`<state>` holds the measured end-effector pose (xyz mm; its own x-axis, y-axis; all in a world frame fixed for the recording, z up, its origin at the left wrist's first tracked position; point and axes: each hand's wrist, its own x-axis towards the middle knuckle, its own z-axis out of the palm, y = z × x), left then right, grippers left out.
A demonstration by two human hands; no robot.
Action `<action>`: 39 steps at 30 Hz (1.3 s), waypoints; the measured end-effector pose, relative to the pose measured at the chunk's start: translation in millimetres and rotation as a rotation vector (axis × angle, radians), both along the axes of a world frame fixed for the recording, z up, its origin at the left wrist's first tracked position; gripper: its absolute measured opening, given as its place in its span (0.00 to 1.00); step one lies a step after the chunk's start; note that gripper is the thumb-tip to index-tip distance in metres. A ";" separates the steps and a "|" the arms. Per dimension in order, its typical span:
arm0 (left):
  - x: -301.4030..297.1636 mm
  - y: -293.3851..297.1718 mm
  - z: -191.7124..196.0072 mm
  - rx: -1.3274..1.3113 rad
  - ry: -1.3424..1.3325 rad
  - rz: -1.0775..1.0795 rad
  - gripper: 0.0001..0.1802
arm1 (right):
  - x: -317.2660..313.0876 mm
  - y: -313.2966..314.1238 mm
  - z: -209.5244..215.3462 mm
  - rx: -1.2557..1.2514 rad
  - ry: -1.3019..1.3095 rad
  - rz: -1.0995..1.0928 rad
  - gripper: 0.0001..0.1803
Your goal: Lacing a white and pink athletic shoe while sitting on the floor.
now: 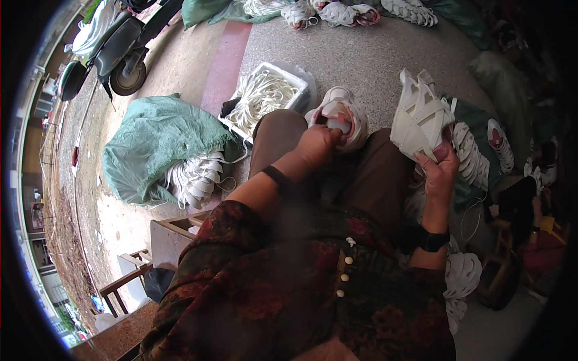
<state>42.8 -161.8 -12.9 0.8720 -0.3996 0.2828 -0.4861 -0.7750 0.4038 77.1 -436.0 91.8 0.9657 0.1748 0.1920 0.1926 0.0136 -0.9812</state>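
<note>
The pale shoe (350,109) lies between your knees (274,129), long axis near-to-far, closest to your left hand (322,144), curled at its opening; I can't tell what it pinches. Rightward, your right hand (441,170) pinches the strappy upper's (418,120) near end.

left hand (322,144) grips shoe (359,120); right hand (440,171) holds white upper (419,117)
</note>
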 end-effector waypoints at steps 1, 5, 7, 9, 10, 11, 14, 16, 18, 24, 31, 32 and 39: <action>-3.6 3.4 10.2 -0.151 0.049 0.224 0.11 | -1.9 4.6 4.6 -0.016 -0.006 -0.012 0.27; -18.1 37.0 63.5 -0.727 0.030 0.557 0.24 | -9.6 47.3 -1.9 -0.813 -0.572 0.081 0.21; -20.8 62.6 89.1 -0.503 -0.007 0.656 0.25 | -11.4 81.7 -20.6 -0.778 -0.527 0.335 0.20; -30.4 70.3 101.8 -0.552 -0.057 0.608 0.26 | -17.3 124.4 -49.6 -0.951 -0.722 0.358 0.21; -36.6 71.0 105.3 -0.602 -0.104 0.574 0.27 | -18.4 140.8 -62.8 -0.980 -0.682 0.394 0.21; -42.1 68.0 106.4 -0.600 -0.087 0.583 0.27 | -19.0 154.0 -74.1 -0.990 -0.659 0.306 0.22; -52.7 48.4 105.1 -0.465 -0.024 0.577 0.26 | -16.3 149.3 -93.1 -1.053 -0.763 0.289 0.25; -54.6 32.7 105.1 -0.424 0.060 0.486 0.25 | -10.8 138.4 -96.3 -1.111 -0.898 0.347 0.26; -56.6 20.0 106.4 -0.298 -0.036 0.332 0.22 | -6.1 127.4 -95.6 -0.910 -0.400 0.680 0.23; -52.4 -15.7 91.3 -0.177 -0.001 0.141 0.13 | 23.1 67.4 -76.9 -0.075 0.503 -0.207 0.13; -39.1 -22.3 33.1 0.139 0.032 -0.198 0.20 | 13.9 119.8 -96.4 -0.531 -0.423 0.144 0.33; -35.8 -20.2 27.3 0.148 0.022 -0.208 0.17 | 13.4 125.2 -101.5 -0.530 -0.399 0.130 0.33; -30.7 -7.0 37.5 -0.018 -0.030 -0.354 0.12 | 14.8 123.2 -114.7 -0.597 -0.323 0.135 0.35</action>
<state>12.2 -168.8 24.6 0.6717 -0.6700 0.3162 -0.7350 -0.5492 0.3976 91.8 -312.8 -22.9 0.8388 0.4545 0.2997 0.5109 -0.4669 -0.7218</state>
